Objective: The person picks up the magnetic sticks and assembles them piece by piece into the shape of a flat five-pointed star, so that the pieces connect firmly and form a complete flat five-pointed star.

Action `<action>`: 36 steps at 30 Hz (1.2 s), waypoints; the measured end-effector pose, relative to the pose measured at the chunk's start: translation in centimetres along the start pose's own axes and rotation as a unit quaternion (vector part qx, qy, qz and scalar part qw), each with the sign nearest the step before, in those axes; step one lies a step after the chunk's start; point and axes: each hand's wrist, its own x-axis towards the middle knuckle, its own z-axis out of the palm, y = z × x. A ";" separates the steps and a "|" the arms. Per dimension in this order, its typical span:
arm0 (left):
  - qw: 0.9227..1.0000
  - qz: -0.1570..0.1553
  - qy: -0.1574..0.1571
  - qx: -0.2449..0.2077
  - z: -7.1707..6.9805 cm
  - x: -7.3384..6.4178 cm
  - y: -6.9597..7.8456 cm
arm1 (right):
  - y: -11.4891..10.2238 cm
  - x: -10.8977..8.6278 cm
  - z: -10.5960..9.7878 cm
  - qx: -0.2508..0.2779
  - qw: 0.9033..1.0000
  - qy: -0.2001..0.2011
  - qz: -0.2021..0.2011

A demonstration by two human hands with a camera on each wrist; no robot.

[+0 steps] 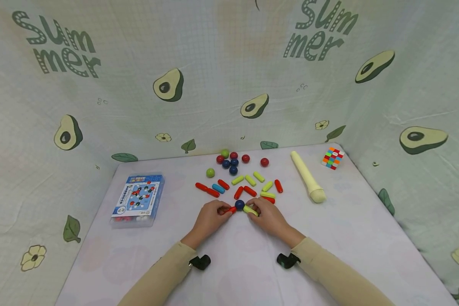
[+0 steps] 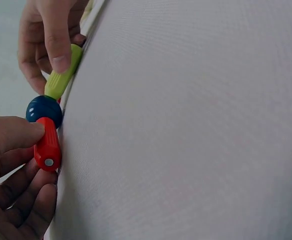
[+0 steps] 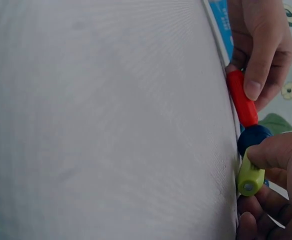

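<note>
A dark blue ball (image 1: 239,205) sits between my two hands, with a rod joined to it on each side. My left hand (image 1: 210,217) pinches the red magnetic rod (image 2: 48,145) between thumb and fingers, its far end against the ball. My right hand (image 1: 269,216) grips the yellow-green magnetic rod (image 3: 251,175) on the ball's other side. Both rods show a silver dot on their free ends in the wrist views. Just beyond the hands lie loose red rods (image 1: 250,191) and yellow-green rods (image 1: 237,180).
Red, green and dark blue balls (image 1: 233,170) cluster at the back, near a light blue rod (image 1: 218,188). On the left lies a clear box with a blue label (image 1: 137,199). To the right are a pale yellow roll (image 1: 307,176) and a colourful cube (image 1: 332,158).
</note>
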 end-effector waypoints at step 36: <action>1.000 0.000 0.005 -0.017 -0.2 0.1 -0.2 | 0.0 0.4 0.1 0.005 1.000 -0.008 -0.009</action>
